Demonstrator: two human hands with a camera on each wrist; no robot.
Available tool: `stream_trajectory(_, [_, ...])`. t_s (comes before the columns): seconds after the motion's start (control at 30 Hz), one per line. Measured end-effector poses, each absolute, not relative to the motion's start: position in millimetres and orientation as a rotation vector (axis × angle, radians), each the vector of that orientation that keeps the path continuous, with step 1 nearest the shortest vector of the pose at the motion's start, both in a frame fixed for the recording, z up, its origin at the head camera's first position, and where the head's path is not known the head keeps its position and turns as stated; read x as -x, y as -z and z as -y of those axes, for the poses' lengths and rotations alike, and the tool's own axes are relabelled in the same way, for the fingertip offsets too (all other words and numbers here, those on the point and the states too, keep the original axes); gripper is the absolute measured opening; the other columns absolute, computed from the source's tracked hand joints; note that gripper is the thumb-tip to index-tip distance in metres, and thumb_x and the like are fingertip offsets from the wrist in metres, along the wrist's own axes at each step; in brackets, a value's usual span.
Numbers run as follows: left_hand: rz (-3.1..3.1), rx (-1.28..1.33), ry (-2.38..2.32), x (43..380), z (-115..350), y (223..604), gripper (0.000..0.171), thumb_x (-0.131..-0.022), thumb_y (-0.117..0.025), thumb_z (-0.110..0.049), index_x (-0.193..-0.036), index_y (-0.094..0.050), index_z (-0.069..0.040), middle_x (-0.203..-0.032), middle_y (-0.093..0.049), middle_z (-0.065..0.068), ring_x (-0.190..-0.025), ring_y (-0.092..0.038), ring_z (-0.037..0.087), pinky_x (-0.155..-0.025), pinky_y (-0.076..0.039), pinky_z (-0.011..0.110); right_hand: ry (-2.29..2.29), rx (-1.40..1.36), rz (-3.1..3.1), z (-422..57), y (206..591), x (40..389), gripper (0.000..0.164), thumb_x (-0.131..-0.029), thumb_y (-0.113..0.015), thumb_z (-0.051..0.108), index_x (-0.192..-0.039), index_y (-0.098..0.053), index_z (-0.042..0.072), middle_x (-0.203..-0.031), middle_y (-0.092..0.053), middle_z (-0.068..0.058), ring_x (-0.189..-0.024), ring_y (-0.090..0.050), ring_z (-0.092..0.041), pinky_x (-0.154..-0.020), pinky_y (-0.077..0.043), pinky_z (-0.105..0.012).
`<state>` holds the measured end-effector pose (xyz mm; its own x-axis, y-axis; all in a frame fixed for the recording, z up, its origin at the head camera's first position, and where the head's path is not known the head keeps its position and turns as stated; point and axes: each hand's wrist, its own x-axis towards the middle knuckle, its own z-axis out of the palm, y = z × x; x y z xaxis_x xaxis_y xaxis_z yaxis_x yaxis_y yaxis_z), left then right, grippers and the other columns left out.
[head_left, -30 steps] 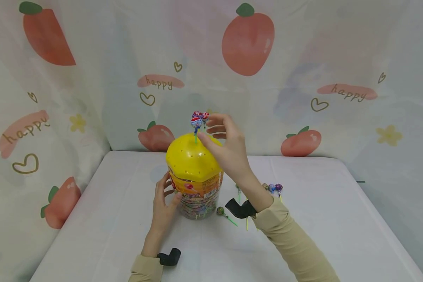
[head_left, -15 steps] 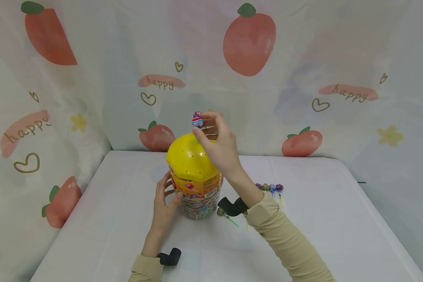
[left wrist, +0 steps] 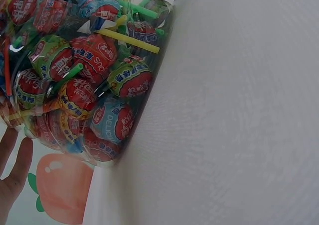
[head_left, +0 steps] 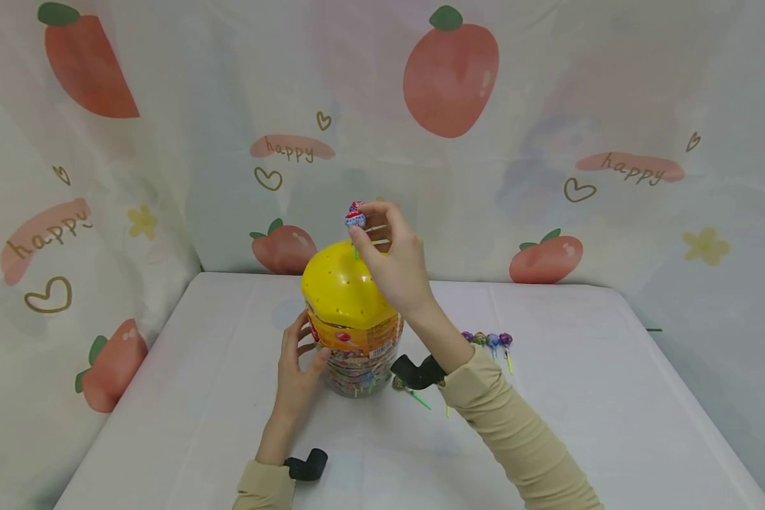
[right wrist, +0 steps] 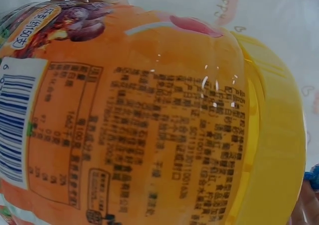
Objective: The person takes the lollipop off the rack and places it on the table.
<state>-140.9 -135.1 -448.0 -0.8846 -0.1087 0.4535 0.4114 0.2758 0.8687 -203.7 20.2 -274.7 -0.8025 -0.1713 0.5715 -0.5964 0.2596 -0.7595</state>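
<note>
A big clear candy jar [head_left: 360,372], with an orange label and a domed yellow lid [head_left: 344,283], stands upright on the table. Many wrapped lollipops [left wrist: 94,60] show through its wall in the left wrist view. My left hand [head_left: 296,375] holds the jar's left side, fingers behind and thumb in front. Above the lid, my right hand [head_left: 398,262] pinches a blue-and-red lollipop [head_left: 355,219] between thumb and forefinger. Its green stick points down to the lid top. Another red-and-purple lollipop [head_left: 357,206] shows just behind it, partly hidden by my fingers.
A row of lollipops [head_left: 494,340] lies on the white table [head_left: 197,397] right of the jar, partly covered by my right forearm. One more lollipop with a green stick [head_left: 421,401] lies close by the jar's base. A printed cloth [head_left: 382,85] hangs behind.
My right hand has moved left toward the lollipops above the lid, and its thumb and forefinger have closed on the blue-and-red one. The left hand and jar have stayed put.
</note>
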Motion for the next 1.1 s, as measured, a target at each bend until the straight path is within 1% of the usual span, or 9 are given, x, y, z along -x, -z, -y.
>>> stream_trajectory(0.13, [2.121,0.273,1.638,141,135,448,0.07,-0.085,-0.059,-0.003,-0.149,-0.03,-0.004,-0.143,-0.04,0.02,-0.125,-0.041,0.015,-0.099,-0.041,0.06,-1.561,-0.701,2.153,-21,273,204,0.032,-0.094,-0.06,0.016,-0.123,-0.053,0.007,-0.108,-0.061,-0.01,-0.093,-0.06,-0.021,-0.083,-0.054,-0.036])
stream_trajectory(0.37, [2.121,0.259,1.65,141,134,448,0.07,-0.085,-0.059,-0.003,-0.149,-0.031,-0.004,-0.141,-0.041,0.021,-0.123,-0.04,0.006,-0.099,-0.041,0.06,-1.595,-0.685,2.097,-25,270,204,0.031,-0.094,-0.059,0.017,-0.123,-0.053,0.007,-0.104,-0.062,-0.01,-0.09,-0.06,-0.02,-0.078,-0.051,-0.033])
stream_trajectory(0.5, [2.13,0.256,1.629,141,134,448,0.07,-0.084,-0.06,-0.003,-0.148,-0.031,-0.003,-0.14,-0.041,0.022,-0.123,-0.041,0.01,-0.098,-0.042,0.06,-1.607,-0.659,2.084,-32,269,202,0.031,-0.094,-0.06,0.016,-0.123,-0.053,0.006,-0.104,-0.062,-0.011,-0.089,-0.059,-0.02,-0.077,-0.05,-0.031])
stream_trajectory(0.6, [2.134,0.258,1.612,141,135,448,0.071,-0.084,-0.06,-0.003,-0.148,-0.031,-0.002,-0.14,-0.041,0.022,-0.123,-0.041,0.015,-0.097,-0.042,0.059,-1.62,-0.628,2.074,-39,270,200,0.031,-0.094,-0.06,0.017,-0.122,-0.055,0.006,-0.103,-0.061,-0.01,-0.087,-0.059,-0.019,-0.076,-0.05,-0.027])
stream_trajectory(0.7, [2.133,0.26,1.616,141,135,448,0.071,-0.084,-0.06,-0.003,-0.148,-0.031,-0.002,-0.14,-0.041,0.022,-0.124,-0.041,0.016,-0.097,-0.042,0.059,-1.642,-0.593,2.065,-46,272,195,0.03,-0.093,-0.061,0.017,-0.12,-0.056,0.007,-0.102,-0.061,-0.009,-0.086,-0.059,-0.016,-0.074,-0.049,-0.022])
stream_trajectory(0.77, [2.134,0.26,1.624,140,134,447,0.071,-0.084,-0.06,-0.003,-0.148,-0.031,-0.003,-0.14,-0.041,0.023,-0.124,-0.041,0.017,-0.098,-0.042,0.06,-1.662,-0.576,2.055,-51,274,193,0.029,-0.092,-0.063,0.017,-0.119,-0.057,0.006,-0.1,-0.062,-0.009,-0.085,-0.059,-0.015,-0.073,-0.049,-0.02])
stream_trajectory(0.93, [2.131,0.269,1.637,140,134,447,0.071,-0.085,-0.059,-0.003,-0.149,-0.03,-0.004,-0.142,-0.04,0.022,-0.125,-0.04,0.018,-0.099,-0.041,0.06,-1.696,-0.54,2.044,-66,280,186,0.028,-0.09,-0.065,0.015,-0.115,-0.059,0.006,-0.097,-0.062,-0.003,-0.081,-0.06,-0.012,-0.072,-0.051,-0.018])
stream_trajectory(1.1, [2.123,0.276,1.633,140,134,447,0.071,-0.085,-0.059,-0.003,-0.149,-0.03,-0.005,-0.142,-0.04,0.021,-0.124,-0.041,0.016,-0.099,-0.041,0.06,-1.678,-0.48,2.072,-82,289,178,0.028,-0.088,-0.068,0.015,-0.113,-0.061,0.006,-0.094,-0.063,0.006,-0.079,-0.062,-0.01,-0.074,-0.052,-0.017])
